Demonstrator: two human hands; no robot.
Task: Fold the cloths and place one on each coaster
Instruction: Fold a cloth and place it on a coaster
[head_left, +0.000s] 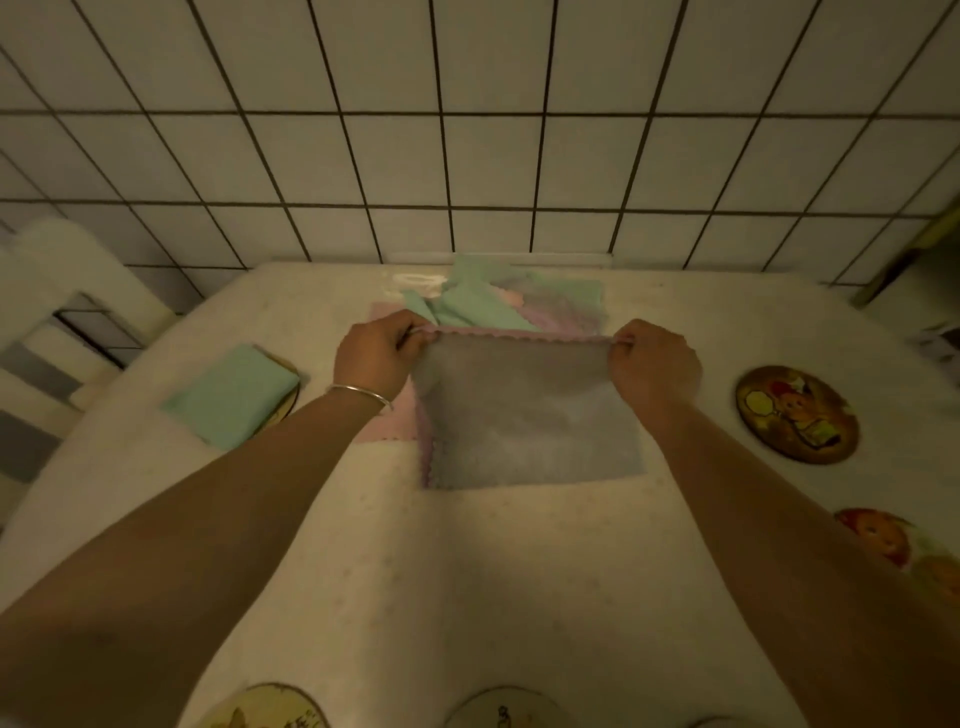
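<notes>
Two hands are on the job, set apart at the far edge of the grey cloth (530, 415); your left hand (376, 351) pinches its far left corner and your right hand (654, 364) pinches the far right one, the scalloped pink edge drawn taut between them. Its lower part lies on the table (519, 571), over a pink cloth (384, 428) that peeks out at its left side. It looks thin, light and limp, so judge it to sag wherever you let go; hold it by the corners as now, and bring matching corners together for a clean fold. It should not slip much on the table cover, yet it may drag the cloth beneath.

Behind your hands waits a loose heap of cloths (488, 301), green and pastel, near the tiled wall (467, 130); take the top one by a free corner. One green folded cloth (234, 397) already sits on a coaster at the left. Bare coasters remain: one at the right (797, 414), another (878, 538) partly hidden by your right forearm, and more at the near edge (265, 709).
</notes>
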